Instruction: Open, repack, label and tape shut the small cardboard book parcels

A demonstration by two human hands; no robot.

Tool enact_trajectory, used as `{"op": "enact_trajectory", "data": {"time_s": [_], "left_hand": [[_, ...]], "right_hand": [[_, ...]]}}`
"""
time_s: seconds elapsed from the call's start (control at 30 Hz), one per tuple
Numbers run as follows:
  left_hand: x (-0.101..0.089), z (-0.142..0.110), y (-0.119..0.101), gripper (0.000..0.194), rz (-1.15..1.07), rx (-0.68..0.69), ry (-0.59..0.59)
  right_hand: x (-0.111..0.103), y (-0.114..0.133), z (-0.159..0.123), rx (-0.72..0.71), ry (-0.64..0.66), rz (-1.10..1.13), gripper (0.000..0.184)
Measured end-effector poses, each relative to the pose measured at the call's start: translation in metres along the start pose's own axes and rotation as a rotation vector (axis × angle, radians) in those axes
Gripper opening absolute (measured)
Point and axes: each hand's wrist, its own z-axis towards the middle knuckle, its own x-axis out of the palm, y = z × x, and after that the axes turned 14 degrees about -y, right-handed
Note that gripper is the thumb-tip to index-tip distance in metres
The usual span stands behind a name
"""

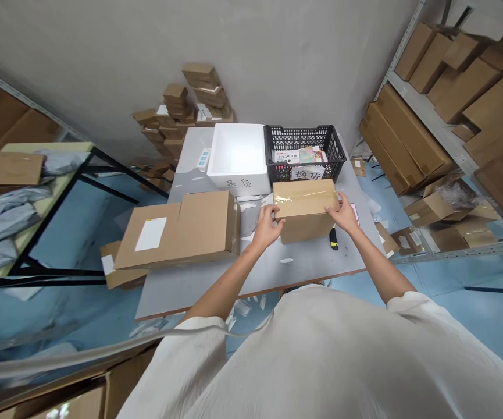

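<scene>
A taped cardboard box (307,226) stands on the table with its flaps closed and clear tape along its top. My left hand (267,227) grips its left end, thumb on the near side and fingers curled at the upper edge. At the right end, my right hand (343,213) holds the box by its upper corner. A black and yellow box cutter (334,239) lies on the table just below my right hand. Partly behind that hand is a flat pink-edged thing (355,213), possibly a phone.
On the grey table (260,273) a larger carton (190,227) lies to the left. Behind stand a white foam bin (238,152) and a black crate (304,139) holding printed items. Shelves of boxes (464,75) rise at the right; a parcel rack (59,192) stands left.
</scene>
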Motion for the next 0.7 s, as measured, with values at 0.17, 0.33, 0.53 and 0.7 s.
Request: {"op": "enact_trajectory", "data": {"time_s": [0.17,0.33,0.53,0.7], "left_hand": [[0.006,-0.002,-0.007,0.043,0.210,0.083,-0.030],[0.006,-0.007,-0.035,0.040,0.451,0.314,0.054],[0.004,-0.006,-0.056,0.040,0.518,0.390,0.190],[0.004,-0.001,-0.064,0.041,0.486,0.417,0.252]], "right_hand": [[0.006,-0.012,0.006,0.014,-0.027,-0.006,0.086],[0.013,-0.014,0.008,0.028,-0.036,0.017,0.079],[0.021,-0.006,0.004,0.023,-0.050,0.067,0.074],[0.028,0.016,-0.004,-0.008,-0.002,0.144,0.069]]}}
